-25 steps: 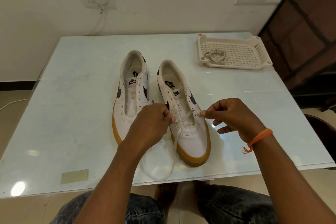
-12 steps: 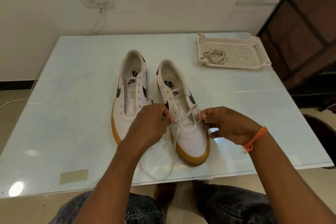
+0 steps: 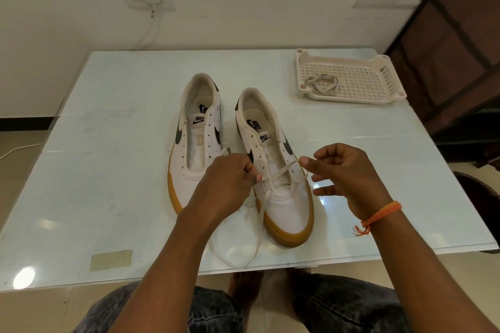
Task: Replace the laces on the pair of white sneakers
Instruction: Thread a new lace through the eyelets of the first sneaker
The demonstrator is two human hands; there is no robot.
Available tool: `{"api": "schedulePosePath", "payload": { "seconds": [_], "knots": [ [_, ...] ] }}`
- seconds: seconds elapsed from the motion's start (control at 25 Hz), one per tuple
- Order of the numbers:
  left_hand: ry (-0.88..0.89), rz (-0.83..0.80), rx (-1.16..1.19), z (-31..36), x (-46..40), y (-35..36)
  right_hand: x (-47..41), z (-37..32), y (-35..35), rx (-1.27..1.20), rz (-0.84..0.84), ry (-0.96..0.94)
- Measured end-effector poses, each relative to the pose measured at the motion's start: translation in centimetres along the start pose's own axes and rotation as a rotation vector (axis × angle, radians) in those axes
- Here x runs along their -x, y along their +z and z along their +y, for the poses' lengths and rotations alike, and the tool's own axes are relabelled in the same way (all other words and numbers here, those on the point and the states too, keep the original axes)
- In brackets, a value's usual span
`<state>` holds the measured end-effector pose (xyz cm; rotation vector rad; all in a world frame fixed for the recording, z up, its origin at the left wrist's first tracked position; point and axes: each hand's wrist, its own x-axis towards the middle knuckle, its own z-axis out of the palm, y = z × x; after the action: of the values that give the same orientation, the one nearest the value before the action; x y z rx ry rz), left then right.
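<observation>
**Lacing the right-hand sneaker, toes toward the person**

Two white sneakers with gum-coloured soles stand side by side near the middle of the pale glass worktop. Both lie with their long axes running roughly away from the person: heels toward the wall, toes toward the near edge. The left sneaker has bare eyelets and carries no lace. The right sneaker is angled a little, its toe swung slightly to the right, and a cream lace crosses its lowest eyelets.

The left hand sits at the inner side of the right sneaker, fingers curled, its grip narrow and pinching the lace just at an eyelet. From there a slack length of the lace drops over the toe side and loops across the worktop to the near edge. The right hand, with an orange thread band on the wrist, hovers beside the outer side of the same sneaker; thumb and forefinger pinch the other end of the lace, drawn up and to the right, while the remaining fingers spread loosely.

At the far right of the worktop a white perforated tray holds a loose bundle of laces. A piece of tape sticks near the front left.
</observation>
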<state>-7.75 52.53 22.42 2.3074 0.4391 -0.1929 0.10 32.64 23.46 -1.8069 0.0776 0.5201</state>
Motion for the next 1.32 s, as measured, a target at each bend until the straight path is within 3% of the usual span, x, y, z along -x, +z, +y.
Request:
{"api": "schedulePosePath", "payload": {
  "seconds": [0.28,0.52,0.68,1.08,1.2,1.32],
  "knots": [
    [0.012,0.002,-0.011,-0.1,0.0,0.1,-0.3,0.6,0.4,0.012,-0.016,0.108],
    [0.023,0.002,-0.009,0.0,-0.1,0.1,-1.6,1.4,-0.3,-0.207,-0.348,0.375],
    [0.027,-0.010,-0.015,0.0,-0.1,0.1,-1.8,1.7,-0.4,-0.300,-0.324,0.448],
    [0.024,-0.016,-0.010,0.1,-0.1,0.4,-1.9,1.3,0.7,-0.400,-0.230,0.381],
    [0.024,-0.012,-0.020,0.1,-0.1,0.4,-2.2,1.3,0.7,-0.127,-0.206,0.227],
    [0.021,-0.008,-0.031,0.0,-0.2,0.4,-2.6,1.7,1.0,0.244,-0.040,-0.277]
  ]
}}
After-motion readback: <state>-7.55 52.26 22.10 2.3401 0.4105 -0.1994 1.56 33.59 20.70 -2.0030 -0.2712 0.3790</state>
